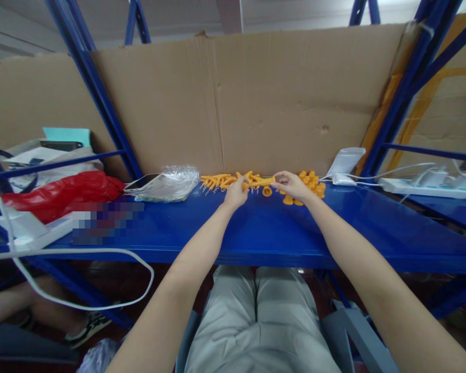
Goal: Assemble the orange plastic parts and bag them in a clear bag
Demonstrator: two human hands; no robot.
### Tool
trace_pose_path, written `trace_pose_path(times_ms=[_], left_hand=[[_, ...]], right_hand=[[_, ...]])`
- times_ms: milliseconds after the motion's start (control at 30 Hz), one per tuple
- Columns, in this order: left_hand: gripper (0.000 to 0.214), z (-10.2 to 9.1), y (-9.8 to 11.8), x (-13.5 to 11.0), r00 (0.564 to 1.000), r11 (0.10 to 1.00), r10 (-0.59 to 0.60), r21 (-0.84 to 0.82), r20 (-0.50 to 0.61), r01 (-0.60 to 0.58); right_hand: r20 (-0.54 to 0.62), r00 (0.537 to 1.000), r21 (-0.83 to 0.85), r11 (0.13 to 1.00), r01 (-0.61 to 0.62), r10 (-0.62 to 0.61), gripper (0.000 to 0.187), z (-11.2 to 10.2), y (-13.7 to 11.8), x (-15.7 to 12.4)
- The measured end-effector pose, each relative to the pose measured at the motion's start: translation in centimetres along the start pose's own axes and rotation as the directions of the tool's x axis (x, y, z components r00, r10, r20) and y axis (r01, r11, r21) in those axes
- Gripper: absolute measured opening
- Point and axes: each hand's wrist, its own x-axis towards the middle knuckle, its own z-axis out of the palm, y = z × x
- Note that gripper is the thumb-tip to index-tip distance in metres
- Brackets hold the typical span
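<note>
My left hand (236,194) is closed at the right part of a row of yellow corkscrews (217,182) with metal spirals, its fingertips on a yellow corkscrew (246,185). To its right, my right hand (291,185) pinches the end of a yellow plastic piece (267,181), which lies level between the two hands. Where this piece meets the corkscrew is too small to tell. Just below it, a yellow bell-shaped piece (267,192) rests on the blue table. Several more yellow bell-shaped pieces (312,182) are grouped beside and behind my right hand, partly hidden by it.
The blue table (272,228) ends at a cardboard wall (295,98) between blue posts. Clear plastic bags (174,184) and a red bag (70,194) lie left. A white cable (81,254) loops over the front edge. A power strip (431,188) lies right. Another person's leg (54,305) shows lower left.
</note>
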Motion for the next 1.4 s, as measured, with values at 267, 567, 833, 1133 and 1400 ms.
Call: trace_pose_path(times_ms=[267, 567, 833, 1133, 1400], left_hand=[[0.031, 0.00, 0.11, -0.05, 1.000, 1.000, 0.022, 0.019, 0.010, -0.023], [0.030, -0.19, 0.32, -0.16, 1.000, 0.999, 0.017, 0.034, 0.014, -0.017], [0.029, -0.41, 0.47, -0.23, 1.000, 0.996, 0.021, 0.081, 0.005, -0.021], [0.029, -0.71, 0.42, -0.12, 0.999, 0.997, 0.038, 0.074, -0.001, -0.038], [0.031, -0.84, 0.44, 0.04, 0.998, 0.996, 0.056, 0.072, 0.010, -0.057]], right_hand=[[-0.015, 0.996, -0.166, 0.982, -0.086, 0.084, 0.047, 0.30, -0.95, -0.35], [0.023, 0.990, -0.096, 0.986, -0.137, 0.140, 0.029, 0.41, -0.89, -0.16], [0.060, 0.989, -0.078, 0.989, -0.129, 0.134, 0.015, 0.26, -0.80, -0.13], [0.078, 0.995, -0.206, 0.977, -0.046, 0.064, 0.040, -0.01, -0.95, -0.37], [0.082, 0.994, -0.202, 0.978, -0.055, 0.072, 0.052, -0.38, -0.86, -0.39]])
